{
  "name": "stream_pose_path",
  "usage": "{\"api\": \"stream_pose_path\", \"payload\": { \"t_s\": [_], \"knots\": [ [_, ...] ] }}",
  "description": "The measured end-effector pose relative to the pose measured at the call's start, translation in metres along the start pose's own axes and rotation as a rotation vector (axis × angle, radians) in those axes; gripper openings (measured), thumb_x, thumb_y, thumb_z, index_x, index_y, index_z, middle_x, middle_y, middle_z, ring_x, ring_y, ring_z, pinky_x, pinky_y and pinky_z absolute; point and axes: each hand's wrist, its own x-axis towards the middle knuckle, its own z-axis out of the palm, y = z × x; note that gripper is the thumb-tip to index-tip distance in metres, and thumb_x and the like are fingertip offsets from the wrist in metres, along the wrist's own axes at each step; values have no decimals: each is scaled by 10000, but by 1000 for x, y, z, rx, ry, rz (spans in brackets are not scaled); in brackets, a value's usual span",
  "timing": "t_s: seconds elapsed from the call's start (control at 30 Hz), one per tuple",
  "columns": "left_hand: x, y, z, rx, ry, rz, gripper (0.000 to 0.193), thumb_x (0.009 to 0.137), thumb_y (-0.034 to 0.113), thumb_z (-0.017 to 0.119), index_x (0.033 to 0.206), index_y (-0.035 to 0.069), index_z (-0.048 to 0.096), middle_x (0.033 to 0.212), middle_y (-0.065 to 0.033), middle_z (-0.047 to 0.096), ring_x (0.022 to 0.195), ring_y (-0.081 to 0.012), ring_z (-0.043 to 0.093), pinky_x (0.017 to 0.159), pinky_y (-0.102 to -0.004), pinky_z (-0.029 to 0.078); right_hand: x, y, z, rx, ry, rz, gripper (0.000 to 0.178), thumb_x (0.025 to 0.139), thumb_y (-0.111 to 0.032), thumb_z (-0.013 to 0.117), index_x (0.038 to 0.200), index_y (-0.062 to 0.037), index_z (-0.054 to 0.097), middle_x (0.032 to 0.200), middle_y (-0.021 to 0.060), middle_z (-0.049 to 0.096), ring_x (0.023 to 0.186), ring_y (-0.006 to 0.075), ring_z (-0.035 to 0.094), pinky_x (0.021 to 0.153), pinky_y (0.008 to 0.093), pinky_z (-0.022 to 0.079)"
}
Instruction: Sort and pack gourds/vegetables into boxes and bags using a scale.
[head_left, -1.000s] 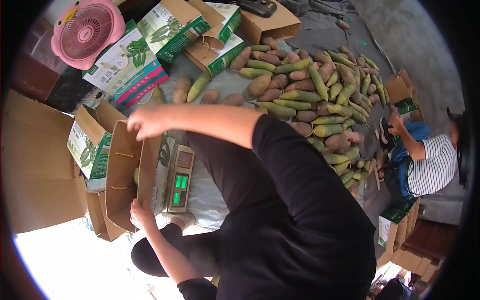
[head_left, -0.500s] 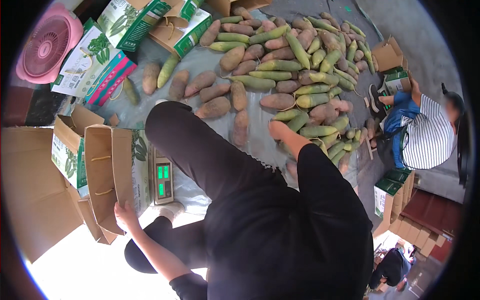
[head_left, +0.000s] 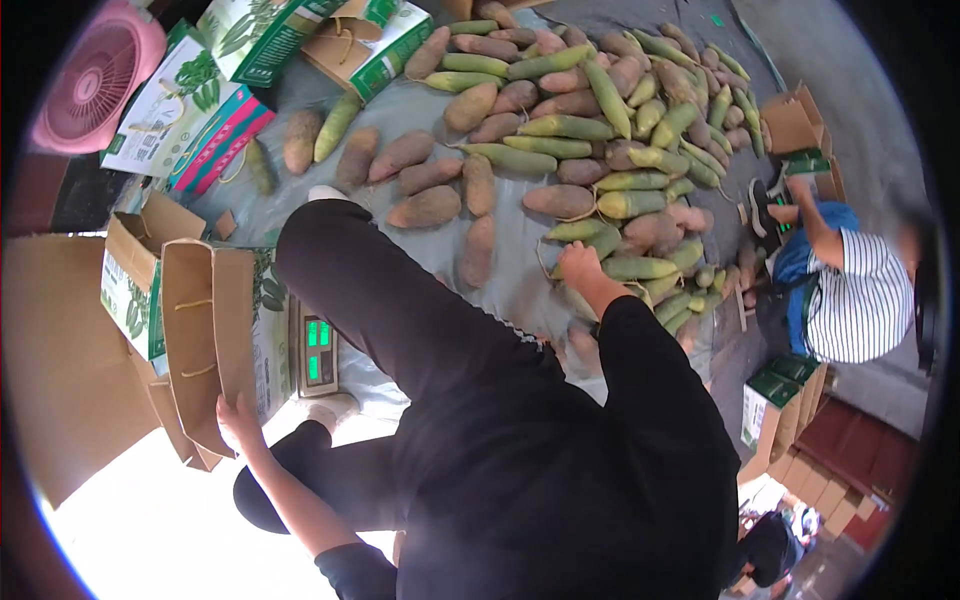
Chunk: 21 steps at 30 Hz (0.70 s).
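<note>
My left hand (head_left: 238, 424) grips the near edge of a tall open cardboard box (head_left: 235, 330) with rope handles. The box stands on a digital scale (head_left: 319, 350) with a lit green display. At the near side of a big heap, my right hand (head_left: 580, 266) has its fingers curled down over a green radish, mostly hidden beneath it; a thin root sticks out beside the fingers. More green radishes (head_left: 632, 204) and soil-dusted, pinkish-brown roots (head_left: 558, 201) surround this hand. Several such roots lie loose to the left, among them one (head_left: 477, 252) near my knee.
Printed cartons (head_left: 385, 50) and a pink fan (head_left: 100, 85) stand at the far left. A large brown carton (head_left: 70, 360) is left of the box. At the right sits a person in a striped shirt (head_left: 865, 295), with cartons (head_left: 785, 395) nearby. Plastic sheeting (head_left: 405, 245) covers the floor.
My right hand has curled its fingers down onto the radishes, having been more extended. The left hand keeps its hold on the box. The person at right has reached an arm toward a carton.
</note>
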Motion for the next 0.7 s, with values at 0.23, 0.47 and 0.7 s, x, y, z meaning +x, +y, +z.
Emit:
{"api": "stream_pose_path", "payload": {
  "t_s": [0.23, 0.47, 0.7],
  "knots": [
    [-1, -8, 9, 36, 59, -40, 345, 790, 223, 602, 1065, 18, 567, 1004, -162, 608, 904, -337, 593, 769, -409, 463, 7, -1, 40, -109, 60, -73, 278, 862, -193, 478, 1120, -148, 571, 1125, 30, 531, 1087, 222, 454, 882, 517, 344],
    [2, -8, 9, 24, 63, -22, 305, 784, 211, 598, 1031, 34, 572, 1005, -142, 605, 913, -328, 588, 783, -400, 459, 17, -13, 26, -254, -25, -118, 286, 880, -197, 449, 1142, -161, 558, 1132, 44, 505, 1100, 240, 427, 920, 582, 288],
    [-6, 6, 2, 36, 97, -52, 264, 766, 200, 602, 972, 39, 563, 953, -130, 606, 892, -329, 590, 761, -401, 464, 18, -17, 42, -217, 88, -131, 215, 859, -196, 478, 1044, -159, 582, 1025, 12, 576, 1008, 218, 502, 903, 560, 292]
  ]
}}
